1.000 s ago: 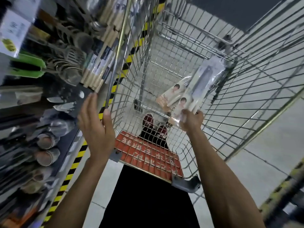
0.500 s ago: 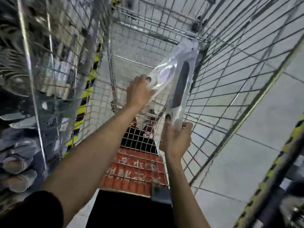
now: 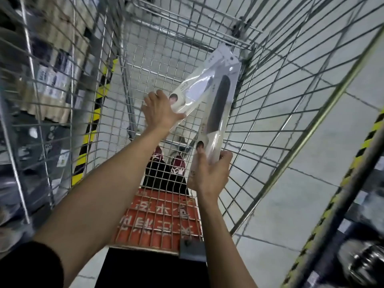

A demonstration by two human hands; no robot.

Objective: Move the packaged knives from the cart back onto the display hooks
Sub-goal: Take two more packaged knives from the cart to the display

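Both hands up inside the wire cart (image 3: 276, 113), each with one pack.

Left hand (image 3: 159, 113): thumb laid across the front of the pale-knife pack (image 3: 192, 94), fingers curled behind its lower end. A firm hold as far as I can see.

Right hand (image 3: 208, 174): gripping the bottom end of the dark-knife pack (image 3: 221, 96), thumb on the printed card, fingertips wrapped round the right edge.

The dark-knife pack stands nearly upright, with its hang-tab end highest, close to the cart's far right corner. The pale-knife pack leans to the right, and its upper end runs in behind the dark one. From my feed I cannot tell whether the two packs touch there or only overlap. Both are held above the basket floor, not on any hook.

Below the hands, through the mesh: an orange seat flap (image 3: 158, 221) with white lettering, and a pair of dark red shoes (image 3: 158, 155) on the floor. Yellow-and-black tape (image 3: 91, 129) runs along the floor to the left of the cart. Shelf goods (image 3: 52, 80) beyond the left wall are blurred.
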